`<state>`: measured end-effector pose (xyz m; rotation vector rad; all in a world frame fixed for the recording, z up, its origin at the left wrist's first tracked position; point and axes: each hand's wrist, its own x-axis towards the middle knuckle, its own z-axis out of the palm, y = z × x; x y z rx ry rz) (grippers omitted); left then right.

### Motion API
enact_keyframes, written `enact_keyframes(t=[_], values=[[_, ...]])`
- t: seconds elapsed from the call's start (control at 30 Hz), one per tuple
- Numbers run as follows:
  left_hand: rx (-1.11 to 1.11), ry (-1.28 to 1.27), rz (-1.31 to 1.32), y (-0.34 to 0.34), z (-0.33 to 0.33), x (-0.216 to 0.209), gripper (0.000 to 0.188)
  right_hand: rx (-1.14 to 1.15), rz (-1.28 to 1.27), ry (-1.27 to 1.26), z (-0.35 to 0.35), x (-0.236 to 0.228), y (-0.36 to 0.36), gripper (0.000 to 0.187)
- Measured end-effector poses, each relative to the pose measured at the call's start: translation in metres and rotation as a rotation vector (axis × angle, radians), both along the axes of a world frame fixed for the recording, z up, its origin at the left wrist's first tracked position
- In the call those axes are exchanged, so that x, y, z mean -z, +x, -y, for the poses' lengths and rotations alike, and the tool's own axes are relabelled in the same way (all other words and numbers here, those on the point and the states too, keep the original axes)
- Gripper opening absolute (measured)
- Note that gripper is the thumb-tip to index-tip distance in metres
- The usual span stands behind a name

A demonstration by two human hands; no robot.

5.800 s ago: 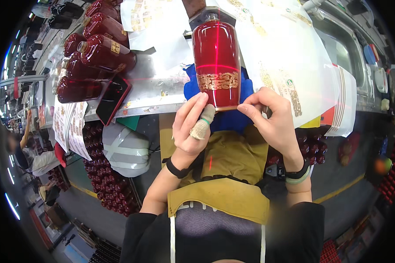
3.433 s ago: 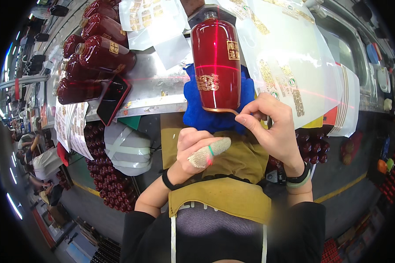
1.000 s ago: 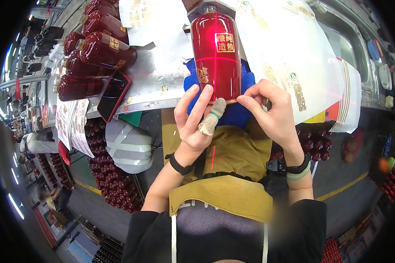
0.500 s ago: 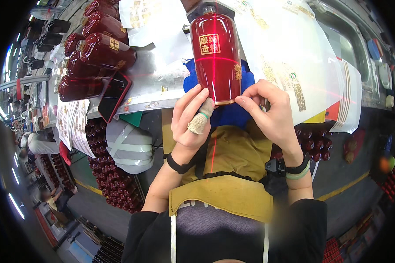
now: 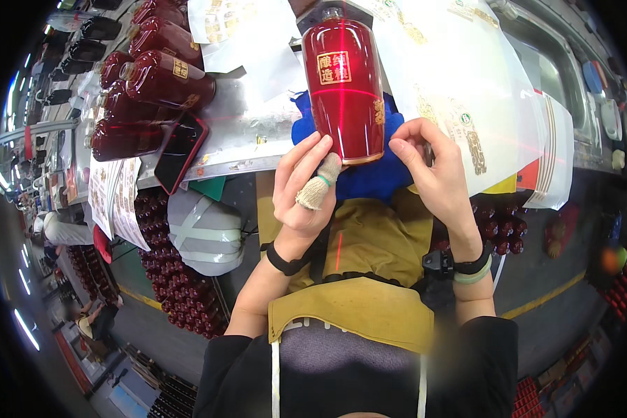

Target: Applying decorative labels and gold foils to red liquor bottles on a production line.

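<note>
A deep-red glass bottle point(image 5: 345, 115) with a gold square emblem lies on a blue cloth point(image 5: 369, 180), its neck pointing away from me. My left hand point(image 5: 301, 184) holds it loosely at the lower left. Its fingertips rest on the side, and a digit in a beige fabric finger cover point(image 5: 317, 182) with a green band is by the base. Just right of the base, apart from the glass, my right hand point(image 5: 435, 167) has its thumb and forefinger closed in a pinch. What lies between them, if anything, I cannot make out.
Several more red bottles point(image 5: 161, 80) stand or lie at the left, beside a dark phone point(image 5: 180, 155) with a red edge. White sheets with gold labels point(image 5: 481, 90) cover the table's right side. A grey taped bundle point(image 5: 205, 230) sits below the table edge, near rows of red bottles point(image 5: 177, 279).
My right hand has drawn slightly right and up, away from the bottle's base. The bottle has shifted a little, with my left hand staying against it.
</note>
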<state>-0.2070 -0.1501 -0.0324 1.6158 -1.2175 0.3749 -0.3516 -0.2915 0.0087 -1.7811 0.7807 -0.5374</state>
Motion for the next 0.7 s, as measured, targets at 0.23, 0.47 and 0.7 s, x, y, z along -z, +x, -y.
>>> enact_keyframes(t=[0.23, 0.47, 0.7], values=[[0.039, 0.042, -0.031, 0.004, -0.005, 0.0, 0.038, 0.04, 0.078, 0.141, -0.007, 0.005, -0.003, 0.013], [0.049, 0.005, -0.182, 0.005, -0.017, -0.005, 0.085, 0.105, 0.075, 0.141, -0.01, 0.006, -0.018, 0.013], [0.018, 0.067, -0.146, -0.003, -0.025, -0.015, 0.096, -0.029, 0.035, 0.017, -0.029, -0.016, -0.022, 0.013]])
